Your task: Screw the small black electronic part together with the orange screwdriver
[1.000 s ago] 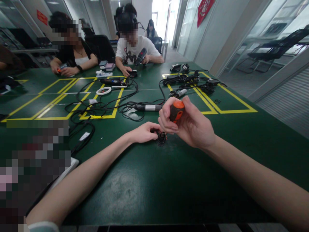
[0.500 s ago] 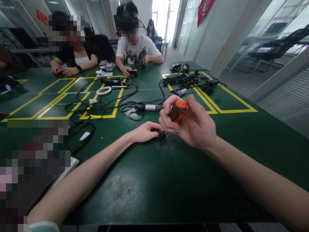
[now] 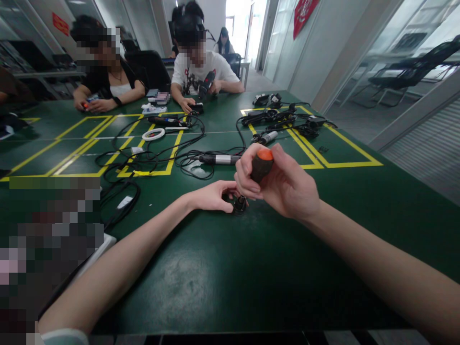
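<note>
While in right grip point(image 3: 283, 187), screwdriver point(image 3: 261, 165) upright over black part point(image 3: 240, 203).

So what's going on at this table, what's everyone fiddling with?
The person wearing the camera grips a screwdriver with an orange-capped handle upright in the right hand, right above a small dark part. The left hand pinches that part in place on the green table. Beyond lie tangled black cables. Across the table, a person in a white shirt holds a dark power tool, and another person in a dark top handles something small.
</note>
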The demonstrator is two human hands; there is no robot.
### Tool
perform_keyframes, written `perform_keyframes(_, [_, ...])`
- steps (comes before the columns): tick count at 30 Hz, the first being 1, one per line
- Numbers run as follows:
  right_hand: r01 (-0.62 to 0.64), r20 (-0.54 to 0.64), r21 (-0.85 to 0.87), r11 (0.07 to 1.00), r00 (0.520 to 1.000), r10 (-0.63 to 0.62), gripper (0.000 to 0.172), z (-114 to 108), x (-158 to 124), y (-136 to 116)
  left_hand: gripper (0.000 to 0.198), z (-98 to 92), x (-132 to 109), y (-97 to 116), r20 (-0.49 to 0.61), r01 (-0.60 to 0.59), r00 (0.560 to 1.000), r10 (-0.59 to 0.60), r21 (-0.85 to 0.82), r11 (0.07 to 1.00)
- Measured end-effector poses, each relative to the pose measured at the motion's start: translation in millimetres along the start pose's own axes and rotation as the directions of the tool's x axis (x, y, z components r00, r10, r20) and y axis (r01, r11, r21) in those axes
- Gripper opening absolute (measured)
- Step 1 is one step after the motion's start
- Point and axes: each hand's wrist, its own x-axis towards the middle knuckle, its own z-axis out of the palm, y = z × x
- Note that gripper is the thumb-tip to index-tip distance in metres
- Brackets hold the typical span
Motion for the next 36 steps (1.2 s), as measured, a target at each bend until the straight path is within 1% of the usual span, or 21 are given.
perform_keyframes(4, [-0.011,-0.028,-0.012,1.0,1.0,0.011,0.054,2,1,-2,0.036,2.1,0,5,0.051,0.007,0.999,-0.008,0.032,0.999])
perform_keyframes(8, [-0.009,-0.04,-0.001,1.0,0.999,0.009,0.054,1,1,0,0.036,7.0,1,4,0.004,-0.005,1.0,0.005,0.034,0.999])
perform_keyframes(13, [0.01,-0.06,0.01,1.0,0.998,-0.01,0.049,-1,-1,3,0.035,8.5,3,1,-0.009,-0.023,1.0,0.024,0.032,0.999])
perform_keyframes(16, [0.029,-0.047,0.008,1.0,0.999,-0.028,0.045,-1,0,2,0.033,7.6,2,2,-0.011,-0.026,1.0,0.027,0.094,0.995])
perform_keyframes(18, [0.021,-0.042,-0.011,1.0,0.999,-0.021,0.047,0,0,1,0.032,7.3,2,3,-0.01,-0.022,1.0,0.023,0.129,0.991])
perform_keyframes(21, [0.0,-0.044,-0.033,0.999,0.999,-0.001,0.054,2,1,-2,0.03,7.9,1,2,-0.013,-0.018,1.0,0.019,0.107,0.994])
perform_keyframes(23, [0.0,-0.042,-0.021,1.0,0.999,-0.001,0.056,2,2,-2,0.032,8.8,1,0,-0.021,-0.013,1.0,0.015,0.091,0.996])
perform_keyframes(26, [0.014,-0.021,0.013,1.0,1.0,-0.014,0.057,1,2,0,0.036,9.9,1,-3,-0.044,-0.005,0.999,0.008,0.08,0.997])
perform_keyframes(30, [0.027,0.008,0.035,0.999,1.0,-0.027,0.059,-1,1,2,0.037,10.2,1,-5,-0.047,0.003,0.999,0.0,0.071,0.997])
perform_keyframes(33, [0.02,0.009,0.044,0.999,1.0,-0.021,0.058,-2,-1,2,0.039,10.1,2,-5,-0.048,0.001,0.999,0.002,0.064,0.998])
perform_keyframes(36, [0.006,-0.015,0.039,0.999,1.0,-0.006,0.056,-3,-2,2,0.038,9.9,2,-5,-0.043,-0.004,0.999,0.006,0.053,0.999])
